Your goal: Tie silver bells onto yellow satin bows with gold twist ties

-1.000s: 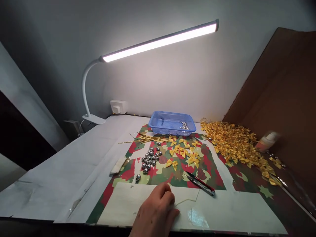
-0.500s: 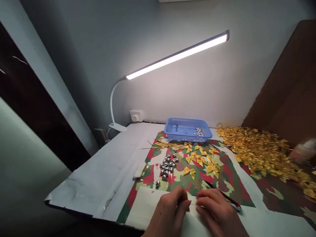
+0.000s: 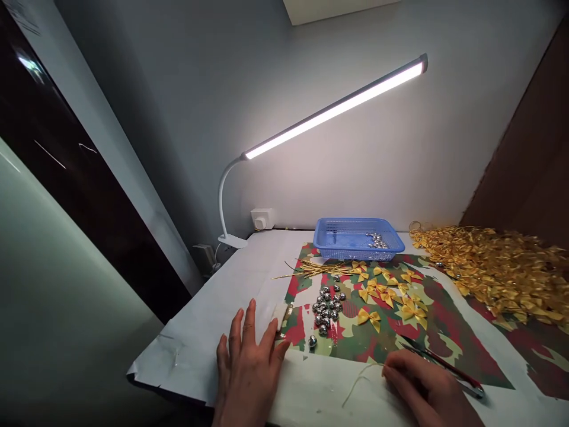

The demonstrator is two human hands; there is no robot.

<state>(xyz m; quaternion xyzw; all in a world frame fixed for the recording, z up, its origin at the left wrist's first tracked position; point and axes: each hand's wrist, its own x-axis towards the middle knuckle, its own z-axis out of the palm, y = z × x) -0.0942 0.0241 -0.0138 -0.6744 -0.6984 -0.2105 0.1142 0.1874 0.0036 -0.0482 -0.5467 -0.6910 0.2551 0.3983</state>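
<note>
- The table (image 3: pixel 191 332) is the largest thing here, its near edge covered by a pale strip (image 3: pixel 306 391); a thin strand on it is hard to see, so working over the patterned sheet (image 3: pixel 448 323) would likely show it better.
- The heap of gold bows (image 3: pixel 498 267) lies at the right, well apart from both hands, and is best left undisturbed.
- The blue basket (image 3: pixel 342 240) sits at the back with small silvery pieces inside.
- The left hand (image 3: pixel 249 367) is palm down with fingers spread, gripping nothing that shows; it seems well placed to steady a loose end.
- The right hand (image 3: pixel 427 385) has thumb and forefinger pinched on the pale cord; a light, firm pinch should suit so thin a strand.
- The snips (image 3: pixel 444 362) lie just beyond the right hand, blades pointing away, so the knuckles should stay off the tips.
- The silver bells (image 3: pixel 326 308) cluster between the hands, farther back; being round, they could roll if brushed.
- The pale cord (image 3: pixel 360 376) curves from the right fingertips over the strip, its other end loose.
</note>
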